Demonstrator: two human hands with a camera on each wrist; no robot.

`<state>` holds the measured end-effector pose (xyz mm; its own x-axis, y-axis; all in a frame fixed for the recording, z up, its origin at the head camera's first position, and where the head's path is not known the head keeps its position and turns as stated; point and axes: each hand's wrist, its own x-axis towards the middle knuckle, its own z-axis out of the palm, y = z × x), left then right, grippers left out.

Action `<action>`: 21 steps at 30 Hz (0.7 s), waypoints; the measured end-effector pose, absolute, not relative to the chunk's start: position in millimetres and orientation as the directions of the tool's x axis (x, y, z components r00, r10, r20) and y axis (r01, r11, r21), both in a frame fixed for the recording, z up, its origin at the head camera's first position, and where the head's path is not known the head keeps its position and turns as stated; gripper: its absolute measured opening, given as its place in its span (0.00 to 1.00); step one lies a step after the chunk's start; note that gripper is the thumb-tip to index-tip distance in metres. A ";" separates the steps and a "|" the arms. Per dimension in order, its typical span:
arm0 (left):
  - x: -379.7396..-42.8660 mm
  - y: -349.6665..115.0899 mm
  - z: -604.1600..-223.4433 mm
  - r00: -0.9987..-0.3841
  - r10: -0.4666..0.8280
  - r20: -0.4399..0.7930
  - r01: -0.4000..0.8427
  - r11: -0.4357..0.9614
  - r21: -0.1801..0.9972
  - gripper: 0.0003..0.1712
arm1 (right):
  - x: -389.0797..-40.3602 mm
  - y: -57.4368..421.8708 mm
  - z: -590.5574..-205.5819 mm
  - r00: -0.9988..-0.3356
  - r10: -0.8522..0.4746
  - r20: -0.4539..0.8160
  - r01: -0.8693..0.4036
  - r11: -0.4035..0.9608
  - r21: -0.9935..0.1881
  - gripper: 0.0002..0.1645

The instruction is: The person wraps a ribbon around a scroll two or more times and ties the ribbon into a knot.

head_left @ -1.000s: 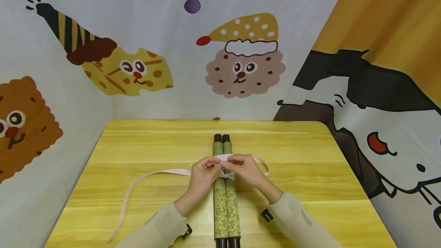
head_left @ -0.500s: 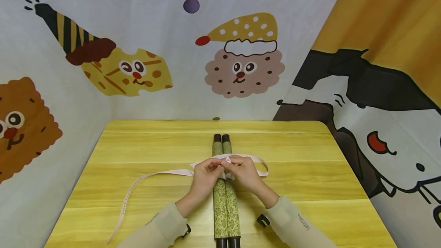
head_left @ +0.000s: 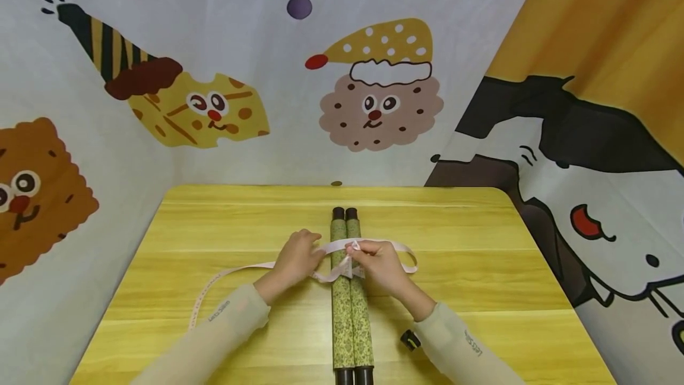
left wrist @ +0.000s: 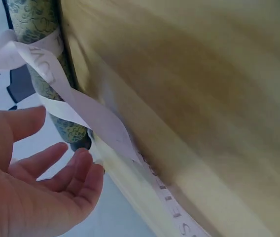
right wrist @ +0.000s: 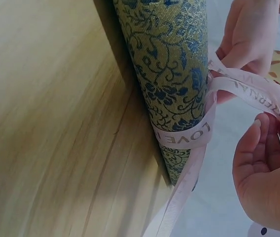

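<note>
Two scrolls (head_left: 351, 325) in green floral brocade with black end knobs lie side by side on the table. A pale pink ribbon (right wrist: 187, 136) with printed lettering circles them. My right hand (head_left: 382, 263) pinches a loop of this ribbon between thumb and fingers, just above the scrolls. To their left, my left hand (head_left: 295, 257) is beside the ribbon. In the left wrist view its fingers (left wrist: 83, 180) are spread from the thumb, with nothing gripped between them, while a ribbon strand (left wrist: 100, 118) runs past the fingertips.
One long ribbon tail trails left over the wooden table (head_left: 454, 224), partly hidden by the left sleeve (head_left: 224, 319). Another curve of ribbon (head_left: 411, 260) lies right of the scrolls. A black object (head_left: 410, 340) shows by the right sleeve. Cartoon-printed cloth (head_left: 299, 135) hangs behind the table.
My left hand has let go of the ribbon by the right hand and moved left, its fingers opening. The right hand stays over the scrolls, holding the ribbon loop.
</note>
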<state>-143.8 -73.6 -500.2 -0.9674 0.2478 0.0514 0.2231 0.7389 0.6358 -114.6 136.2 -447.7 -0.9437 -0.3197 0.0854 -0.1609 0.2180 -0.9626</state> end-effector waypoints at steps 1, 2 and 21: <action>-145.9 -72.5 -500.6 -0.963 0.267 0.042 0.233 0.745 0.625 0.23 | -114.7 136.6 -448.9 -0.943 -0.322 0.083 -0.159 0.217 -0.963 0.08; -147.7 -71.4 -500.8 -0.960 0.279 0.033 0.239 0.749 0.618 0.23 | -115.7 137.4 -452.5 -0.943 -0.323 0.079 -0.155 0.215 -0.964 0.08; -154.1 -68.5 -486.2 -0.950 0.303 -0.073 0.167 0.692 0.702 0.09 | -122.0 144.7 -469.8 -0.939 -0.328 0.100 -0.199 0.282 -0.938 0.08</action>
<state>-154.1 -68.5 -486.2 -0.9501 0.3034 -0.0726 0.1672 0.6918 0.7025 -122.0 144.7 -469.8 -0.9392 -0.3283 0.1005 -0.1991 0.2822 -0.9385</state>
